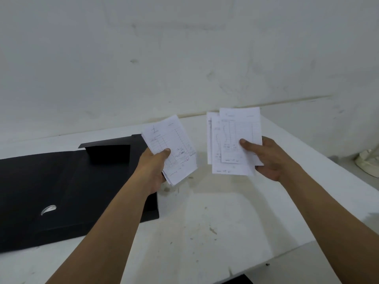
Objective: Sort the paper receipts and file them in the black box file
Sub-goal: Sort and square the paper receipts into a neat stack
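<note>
White receipts fill both fists: left hand (154, 168) clamps one stack (170, 146), right hand (270, 158) another (233, 140), beside black box file (61, 187) at lower left.

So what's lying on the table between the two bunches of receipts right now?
Nothing. In the head view, only bare, stained white table shows between the left hand's receipts and the right hand's receipts.

**Count: 2 stacks, 1 box file**

2 hands, left (155, 167) & right (272, 158), each w/ 1 stack: left stack (174, 140), right stack (231, 128). Approx. 3–4 sheets fanned on right; left count unclear. 1 black box file (61, 181). 1 desk (215, 222).
</note>
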